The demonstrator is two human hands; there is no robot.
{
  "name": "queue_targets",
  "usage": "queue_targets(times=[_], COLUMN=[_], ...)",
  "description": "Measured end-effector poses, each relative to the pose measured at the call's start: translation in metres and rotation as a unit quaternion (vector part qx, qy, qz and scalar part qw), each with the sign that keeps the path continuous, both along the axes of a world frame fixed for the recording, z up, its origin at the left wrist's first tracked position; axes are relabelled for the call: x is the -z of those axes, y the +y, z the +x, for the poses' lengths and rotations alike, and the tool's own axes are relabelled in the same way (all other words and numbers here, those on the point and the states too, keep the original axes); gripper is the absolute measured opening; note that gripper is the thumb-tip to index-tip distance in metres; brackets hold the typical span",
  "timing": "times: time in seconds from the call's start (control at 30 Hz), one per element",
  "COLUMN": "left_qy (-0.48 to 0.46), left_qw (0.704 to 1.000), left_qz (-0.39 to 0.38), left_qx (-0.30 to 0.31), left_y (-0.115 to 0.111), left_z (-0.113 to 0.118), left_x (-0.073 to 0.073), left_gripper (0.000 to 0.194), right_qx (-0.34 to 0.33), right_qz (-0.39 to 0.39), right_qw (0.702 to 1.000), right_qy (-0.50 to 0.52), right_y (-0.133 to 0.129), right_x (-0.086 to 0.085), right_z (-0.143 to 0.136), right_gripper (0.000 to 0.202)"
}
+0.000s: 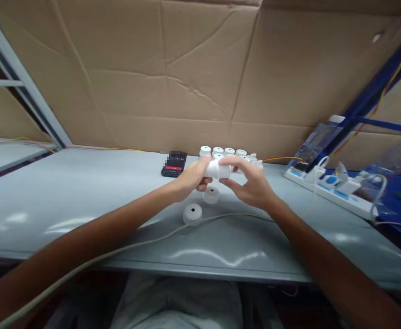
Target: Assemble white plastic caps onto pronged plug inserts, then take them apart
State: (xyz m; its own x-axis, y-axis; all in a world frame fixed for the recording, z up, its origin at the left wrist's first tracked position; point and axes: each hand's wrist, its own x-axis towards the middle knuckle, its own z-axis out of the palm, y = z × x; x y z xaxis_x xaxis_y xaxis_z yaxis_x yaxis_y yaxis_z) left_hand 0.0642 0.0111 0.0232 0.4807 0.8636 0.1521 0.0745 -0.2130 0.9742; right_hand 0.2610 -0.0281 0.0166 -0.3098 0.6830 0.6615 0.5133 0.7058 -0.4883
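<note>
My left hand (189,178) is closed around the left end of a white plastic cylindrical part (218,170), which lies sideways above the table. The thumb and index finger of my right hand (253,183) curve around its right end, from above and below. Just under my hands, a white round piece with a dark centre hole (210,195) stands on the table. Nearer to me is a second such white piece (192,214). Behind my hands, several similar white pieces (217,151) stand in rows, partly hidden by my fingers.
A black phone (174,164) lies left of the rows. A pale cable (159,238) crosses the table front and my left forearm. At right, a white power strip (334,192) holds plugs, with a clear plastic bottle (315,141) behind it. Cardboard (152,82) backs the grey table (84,183).
</note>
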Motion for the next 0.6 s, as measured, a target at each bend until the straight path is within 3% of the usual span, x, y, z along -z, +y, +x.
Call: queue_targets(times=[0.1, 0.2, 0.33, 0.47, 0.53, 0.6], left_qy=[-0.076, -0.134, -0.106, -0.007, 0.093, 0.224], left_qw=[0.976, 0.965, 0.988, 0.999, 0.987, 0.948], left_qz=[-0.199, -0.224, -0.113, 0.012, 0.082, 0.171], left_qx=[0.054, 0.004, -0.012, -0.039, -0.104, -0.148], left_y=[0.010, 0.022, 0.037, 0.057, 0.074, 0.092], left_z=[-0.005, -0.017, -0.033, -0.036, -0.033, -0.028], left_x=[-0.007, -0.015, -0.022, -0.016, -0.011, -0.006], left_gripper=[0.031, 0.018, 0.016, 0.030, 0.040, 0.043], right_qx=[0.054, 0.080, 0.050, 0.024, 0.035, 0.042], right_qz=[0.119, 0.151, 0.036, -0.094, -0.125, -0.143], right_qw=[0.987, 0.979, 0.985, 0.975, 0.970, 0.966], right_qy=[-0.092, -0.114, -0.159, -0.200, -0.204, -0.210], right_y=[0.000, 0.006, 0.017, 0.021, 0.021, 0.021], right_x=[-0.003, -0.001, 0.008, 0.020, 0.023, 0.025], right_z=[0.006, 0.015, 0.028, 0.031, 0.031, 0.030], right_gripper=[0.019, 0.029, 0.031, 0.035, 0.040, 0.044])
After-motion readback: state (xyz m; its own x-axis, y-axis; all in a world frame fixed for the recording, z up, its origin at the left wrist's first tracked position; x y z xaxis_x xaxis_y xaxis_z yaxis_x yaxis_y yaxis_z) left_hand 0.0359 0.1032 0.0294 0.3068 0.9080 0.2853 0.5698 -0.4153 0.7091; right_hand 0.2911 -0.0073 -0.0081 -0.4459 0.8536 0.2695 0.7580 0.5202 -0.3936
